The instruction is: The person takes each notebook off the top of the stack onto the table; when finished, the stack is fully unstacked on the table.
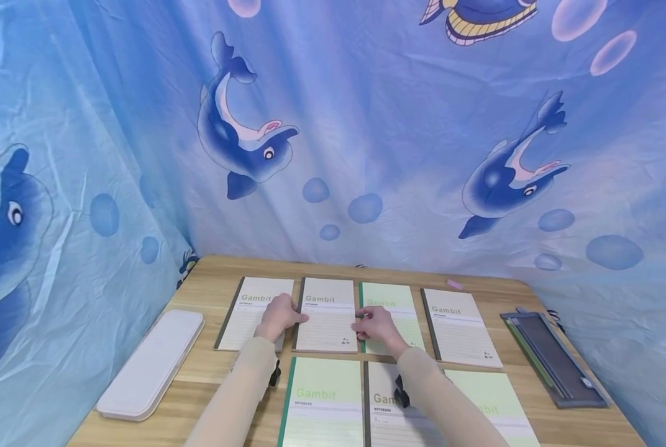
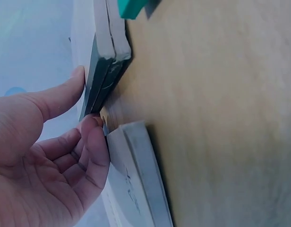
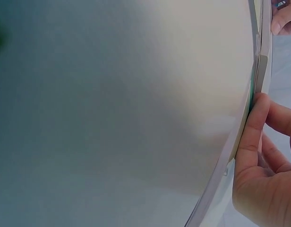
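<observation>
Both hands are at the second notebook from the left (image 1: 327, 320) in the back row, a white one with a dark spine. My left hand (image 1: 280, 318) grips its spine edge, thumb on the cover side. In the left wrist view, the dark spine (image 2: 100, 78) looks two layers thick between thumb and curled fingers. My right hand (image 1: 379, 326) pinches the opposite edge, thumb and forefinger bent, and overlaps the pale green notebook (image 1: 391, 298) beside it. Under the left hand lies another white notebook (image 1: 246, 323).
A fourth back-row notebook (image 1: 461, 329) lies to the right. Nearer are a green notebook (image 1: 324, 410), a white one (image 1: 380, 428) and another green one (image 1: 506, 410), partly under the right sleeve. A white case (image 1: 151, 366) lies left, a dark zip pouch (image 1: 556, 360) right.
</observation>
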Motion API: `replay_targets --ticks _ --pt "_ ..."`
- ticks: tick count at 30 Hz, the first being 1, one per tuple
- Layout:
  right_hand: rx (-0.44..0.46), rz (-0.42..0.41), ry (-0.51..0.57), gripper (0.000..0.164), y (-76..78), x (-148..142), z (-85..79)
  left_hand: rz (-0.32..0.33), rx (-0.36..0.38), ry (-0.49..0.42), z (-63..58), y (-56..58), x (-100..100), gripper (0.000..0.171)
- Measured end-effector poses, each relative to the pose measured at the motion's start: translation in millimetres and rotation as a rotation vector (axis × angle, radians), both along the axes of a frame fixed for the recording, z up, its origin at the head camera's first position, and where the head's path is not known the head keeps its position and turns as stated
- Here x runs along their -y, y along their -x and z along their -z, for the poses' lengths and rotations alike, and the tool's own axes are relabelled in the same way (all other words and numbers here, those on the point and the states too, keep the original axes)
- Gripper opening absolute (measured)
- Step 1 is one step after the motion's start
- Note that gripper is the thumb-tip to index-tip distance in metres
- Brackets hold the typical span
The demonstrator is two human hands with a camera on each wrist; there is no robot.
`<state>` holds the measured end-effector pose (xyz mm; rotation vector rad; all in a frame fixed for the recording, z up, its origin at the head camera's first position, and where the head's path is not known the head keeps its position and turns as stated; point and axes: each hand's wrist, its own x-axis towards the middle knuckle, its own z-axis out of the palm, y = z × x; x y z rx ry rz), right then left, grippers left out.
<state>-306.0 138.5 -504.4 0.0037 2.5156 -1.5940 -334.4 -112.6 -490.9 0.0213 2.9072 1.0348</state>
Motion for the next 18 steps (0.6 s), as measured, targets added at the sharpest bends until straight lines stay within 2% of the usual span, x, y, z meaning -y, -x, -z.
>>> replay_targets --ticks 6,13,15,18 --pt "0.01 0.011 0.019 0.041 1.1 0.1 3.2 -0.017 0.022 -0.01 -3.3 -1.4 -0.1 0.037" --pt "0.001 0.011 0.029 0.04 1.6 0.5 3.7 -0.009 0.038 -0.055 -1.4 0.5 3.3 0.03" --pt "0.002 0.011 0.029 0.04 1.1 0.5 3.1 -0.008 0.046 -0.068 -1.7 0.1 4.3 0.032" --pt "0.003 0.011 0.028 0.04 0.7 0.5 2.7 -0.01 0.057 -0.085 -4.4 -1.7 5.1 0.044"
